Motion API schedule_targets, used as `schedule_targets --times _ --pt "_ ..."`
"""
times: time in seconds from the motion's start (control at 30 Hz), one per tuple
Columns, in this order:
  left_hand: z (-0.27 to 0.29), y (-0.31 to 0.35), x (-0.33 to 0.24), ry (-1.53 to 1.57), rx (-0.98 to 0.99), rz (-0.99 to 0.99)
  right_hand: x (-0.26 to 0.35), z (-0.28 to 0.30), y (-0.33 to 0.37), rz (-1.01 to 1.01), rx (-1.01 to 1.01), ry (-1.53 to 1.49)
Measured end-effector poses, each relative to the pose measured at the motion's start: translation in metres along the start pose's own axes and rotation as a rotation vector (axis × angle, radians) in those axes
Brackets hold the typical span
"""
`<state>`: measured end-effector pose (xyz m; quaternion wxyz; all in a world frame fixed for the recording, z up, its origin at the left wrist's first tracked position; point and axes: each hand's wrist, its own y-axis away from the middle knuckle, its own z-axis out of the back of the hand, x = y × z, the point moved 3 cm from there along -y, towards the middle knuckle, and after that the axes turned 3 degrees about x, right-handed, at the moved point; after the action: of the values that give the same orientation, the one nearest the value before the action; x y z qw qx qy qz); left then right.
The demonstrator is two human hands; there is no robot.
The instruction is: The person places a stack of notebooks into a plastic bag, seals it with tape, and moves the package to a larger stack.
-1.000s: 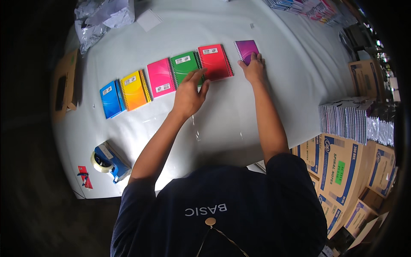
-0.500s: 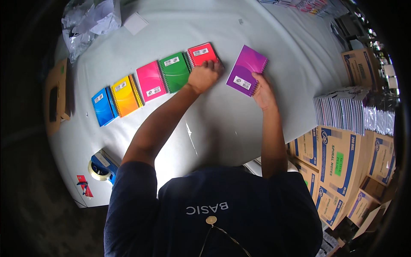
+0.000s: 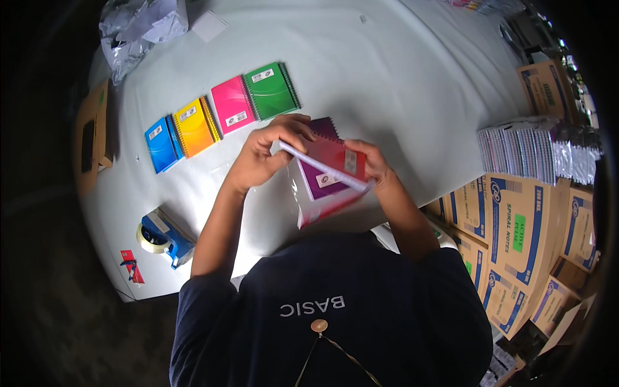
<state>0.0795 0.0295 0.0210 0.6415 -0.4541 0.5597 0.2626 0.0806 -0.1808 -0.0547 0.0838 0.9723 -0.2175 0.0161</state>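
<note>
My left hand (image 3: 265, 153) pinches the upper left corner of a tilted red notebook (image 3: 336, 157). My right hand (image 3: 374, 166) grips its other end, beside a white label. The notebook's pale page edge slants down to the right between my hands. A purple spiral notebook (image 3: 320, 180), partly hidden, is against it, its dark coil showing at the top. Something clear and red (image 3: 325, 211) hangs below them, blurred. Farther left on the table lie green (image 3: 272, 93), pink (image 3: 231, 100), yellow (image 3: 195, 131) and blue (image 3: 160, 145) spiral notebooks.
A blue tape dispenser (image 3: 169, 237) and a small red item (image 3: 131, 266) sit at the near left. Crumpled clear plastic (image 3: 145, 35) lies at the far left, near a cardboard box (image 3: 93, 138). Stacked notebooks (image 3: 516, 151) stand on cartons (image 3: 516, 232) to the right.
My left hand has taken the red notebook from the row's right end. Both hands have brought it and the purple notebook together, nearer my body.
</note>
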Motion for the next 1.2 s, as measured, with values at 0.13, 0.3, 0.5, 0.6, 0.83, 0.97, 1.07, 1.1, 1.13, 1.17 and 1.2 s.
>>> schedule_targets --times 0.13,0.3,0.5,0.6,0.83,0.97,1.07,1.1,1.13,1.17,1.2 --pt "-0.008 0.041 0.0 -0.172 -0.085 0.124 -0.023 -0.006 0.008 -0.034 -0.117 0.263" --pt "-0.029 0.077 0.015 0.191 -0.434 0.432 -0.032 -0.015 0.007 0.346 -0.279 0.474" --pt "-0.038 0.056 -0.009 -0.823 -0.57 0.208 -0.034 -0.02 -0.003 0.306 -0.288 0.916" --pt "-0.026 0.046 -0.025 -1.143 -0.125 0.234 -0.032 -0.022 -0.002 0.225 -0.27 0.953" --pt "-0.03 0.024 -0.046 -1.131 -0.082 0.073 -0.026 -0.035 0.005 0.165 -0.25 1.058" --pt "-0.017 0.031 -0.021 -0.848 -0.325 0.314 -0.013 -0.019 0.013 0.408 -0.31 0.689" --pt "-0.023 0.045 0.015 -0.525 -0.766 0.313 -0.015 -0.022 0.006 0.592 -0.216 0.476" --pt "-0.029 0.044 0.023 -0.398 -0.887 0.36 -0.015 -0.018 0.004 0.633 -0.179 0.411" --pt "-0.041 0.045 0.027 -0.205 -0.925 0.353 -0.016 -0.011 0.002 0.68 -0.179 0.309" --pt "-0.048 0.049 0.032 -0.212 -0.904 0.392 -0.015 -0.009 0.003 0.68 -0.174 0.23" --pt "-0.049 0.052 0.041 -0.048 -0.861 0.442 -0.014 -0.008 0.004 0.678 -0.168 0.152"
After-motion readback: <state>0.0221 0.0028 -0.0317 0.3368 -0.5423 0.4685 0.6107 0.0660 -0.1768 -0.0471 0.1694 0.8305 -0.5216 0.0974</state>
